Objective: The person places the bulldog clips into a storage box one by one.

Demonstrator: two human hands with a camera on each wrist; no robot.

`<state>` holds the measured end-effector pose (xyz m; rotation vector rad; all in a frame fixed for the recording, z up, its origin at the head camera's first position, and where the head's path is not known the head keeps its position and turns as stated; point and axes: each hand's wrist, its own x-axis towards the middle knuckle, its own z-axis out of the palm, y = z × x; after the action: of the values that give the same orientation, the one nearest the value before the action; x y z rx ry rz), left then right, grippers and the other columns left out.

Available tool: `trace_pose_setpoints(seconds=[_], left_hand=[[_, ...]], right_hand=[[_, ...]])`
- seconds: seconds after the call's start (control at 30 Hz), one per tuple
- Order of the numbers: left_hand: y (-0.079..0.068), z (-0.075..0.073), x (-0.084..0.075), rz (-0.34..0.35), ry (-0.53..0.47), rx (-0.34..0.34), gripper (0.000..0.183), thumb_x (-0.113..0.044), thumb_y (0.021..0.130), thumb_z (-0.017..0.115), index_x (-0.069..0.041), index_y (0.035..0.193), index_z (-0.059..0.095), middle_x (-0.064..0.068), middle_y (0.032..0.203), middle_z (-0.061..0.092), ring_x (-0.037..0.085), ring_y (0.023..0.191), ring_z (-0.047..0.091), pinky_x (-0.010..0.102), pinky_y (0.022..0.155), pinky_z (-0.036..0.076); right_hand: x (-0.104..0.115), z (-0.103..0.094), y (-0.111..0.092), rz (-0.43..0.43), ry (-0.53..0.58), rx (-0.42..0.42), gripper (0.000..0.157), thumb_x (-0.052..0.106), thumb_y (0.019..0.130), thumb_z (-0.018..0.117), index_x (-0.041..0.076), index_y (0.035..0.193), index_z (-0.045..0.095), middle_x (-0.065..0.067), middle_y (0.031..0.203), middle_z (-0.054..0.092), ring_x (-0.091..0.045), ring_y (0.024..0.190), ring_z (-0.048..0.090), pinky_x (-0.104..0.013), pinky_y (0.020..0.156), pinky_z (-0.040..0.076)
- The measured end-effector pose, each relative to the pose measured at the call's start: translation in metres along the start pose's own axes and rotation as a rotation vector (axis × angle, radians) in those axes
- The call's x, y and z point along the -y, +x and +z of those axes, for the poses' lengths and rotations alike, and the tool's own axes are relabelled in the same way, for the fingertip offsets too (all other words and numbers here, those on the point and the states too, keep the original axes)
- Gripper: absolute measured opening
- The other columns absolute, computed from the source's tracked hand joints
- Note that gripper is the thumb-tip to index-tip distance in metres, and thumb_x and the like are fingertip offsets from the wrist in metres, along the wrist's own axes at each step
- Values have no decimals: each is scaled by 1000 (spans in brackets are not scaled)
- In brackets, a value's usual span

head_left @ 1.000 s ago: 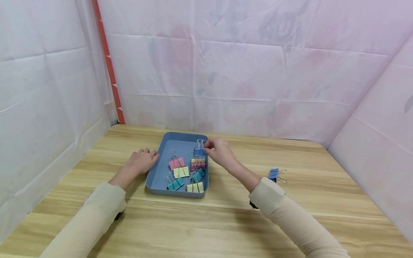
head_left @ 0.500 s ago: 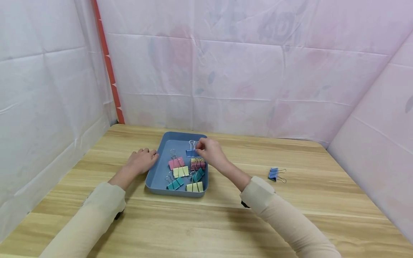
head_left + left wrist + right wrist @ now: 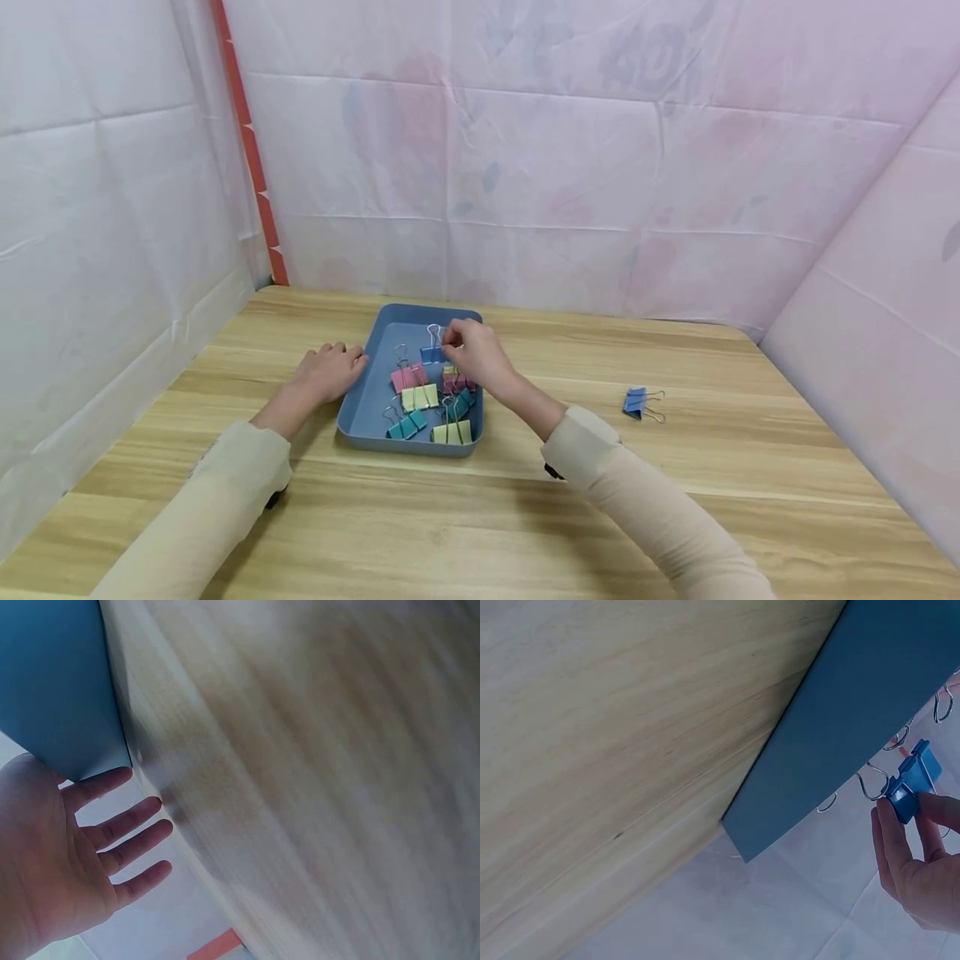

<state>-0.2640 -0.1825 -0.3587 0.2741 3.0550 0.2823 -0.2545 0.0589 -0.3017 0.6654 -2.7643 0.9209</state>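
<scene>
A blue binder clip (image 3: 432, 355) is pinched between the thumb and fingers of my right hand (image 3: 480, 358), over the far part of a blue-grey tray (image 3: 351, 417). In the right wrist view the same binder clip (image 3: 916, 780) shows above the tray wall (image 3: 832, 735). My left hand (image 3: 327, 373) rests against the tray's left side. Its fingers stretch out straight in the left wrist view, the index at the tray corner. Inside the tray lie pink (image 3: 408, 377), yellow (image 3: 420, 397) and teal (image 3: 407, 425) binder clips, with others partly behind my right hand.
Another blue binder clip (image 3: 636, 402) lies on the wooden table (image 3: 480, 533) to the right of the tray. White patterned sheets (image 3: 555, 167) close off the back and both sides. A red strip (image 3: 251, 150) runs down the back left corner.
My right hand has moved left from the tray's right rim, carrying the blue binder clip further over the tray. The left hand stays in place.
</scene>
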Motion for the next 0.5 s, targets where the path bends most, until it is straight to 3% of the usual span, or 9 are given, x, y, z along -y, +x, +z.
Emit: trace_pose_setpoints(seconds=[0.5], left_hand=[[-1,0,-1,-6,0,3,53,-33,99,28,3,136,40,30,131,39,47,119,35,61,95,26]], right_hand=[[8,12,6,-46,-72,25,6,5,86,64,7,80,63,-3,78,55,-15,73,49,-20,60,45]])
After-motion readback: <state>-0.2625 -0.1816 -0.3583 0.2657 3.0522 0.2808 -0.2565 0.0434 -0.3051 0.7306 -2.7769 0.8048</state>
